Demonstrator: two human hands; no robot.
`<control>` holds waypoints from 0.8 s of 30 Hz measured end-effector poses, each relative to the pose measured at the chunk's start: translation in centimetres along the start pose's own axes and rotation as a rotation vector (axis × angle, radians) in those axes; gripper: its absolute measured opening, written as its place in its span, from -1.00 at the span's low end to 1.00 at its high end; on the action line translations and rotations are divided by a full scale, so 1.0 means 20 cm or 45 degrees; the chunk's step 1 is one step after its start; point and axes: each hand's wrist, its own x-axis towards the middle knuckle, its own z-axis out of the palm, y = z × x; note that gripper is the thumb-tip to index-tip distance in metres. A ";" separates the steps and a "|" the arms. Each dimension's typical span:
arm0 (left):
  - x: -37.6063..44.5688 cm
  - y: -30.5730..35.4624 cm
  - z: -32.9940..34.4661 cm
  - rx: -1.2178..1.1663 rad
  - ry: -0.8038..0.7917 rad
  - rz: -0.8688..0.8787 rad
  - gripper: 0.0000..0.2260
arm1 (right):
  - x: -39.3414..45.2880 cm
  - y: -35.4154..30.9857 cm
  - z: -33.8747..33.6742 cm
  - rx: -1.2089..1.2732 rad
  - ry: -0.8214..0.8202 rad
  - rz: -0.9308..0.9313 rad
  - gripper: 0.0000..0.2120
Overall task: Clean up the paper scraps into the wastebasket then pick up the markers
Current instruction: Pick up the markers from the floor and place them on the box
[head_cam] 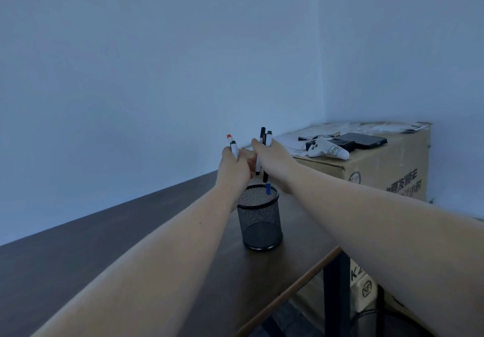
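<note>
Both my hands are raised just above a black mesh pen cup (260,221) that stands on the dark table (104,237). My left hand (234,165) is shut on two white markers (233,146), one red-capped and one dark-capped. My right hand (267,154) is shut on dark-capped markers (265,137), whose lower ends hang over the cup's mouth. A blue-tipped marker (268,189) stands inside the cup. No paper scraps show on the table.
A cardboard box (387,174) stands at the right beyond the table's edge, carrying a white controller (327,150), a black phone (364,140) and papers. A dark round bin (387,323) sits on the floor at the lower right. A pale wall is behind.
</note>
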 end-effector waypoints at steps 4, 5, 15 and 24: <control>0.03 -0.08 0.04 0.091 -0.071 -0.049 -0.87 | 0.02 0.07 0.05 0.013 -0.029 0.024 -0.67; 0.03 -0.09 0.04 0.115 -0.083 -0.072 -0.85 | 0.03 0.09 0.06 -0.001 -0.037 0.034 -0.66; 0.11 -0.25 0.05 0.358 -0.218 -0.179 -0.73 | -0.01 0.24 0.02 -0.057 -0.151 -0.009 -0.79; -0.03 -0.14 -0.20 0.795 -0.353 -0.181 -0.11 | -0.04 0.25 -0.19 -0.243 -0.121 0.051 -0.23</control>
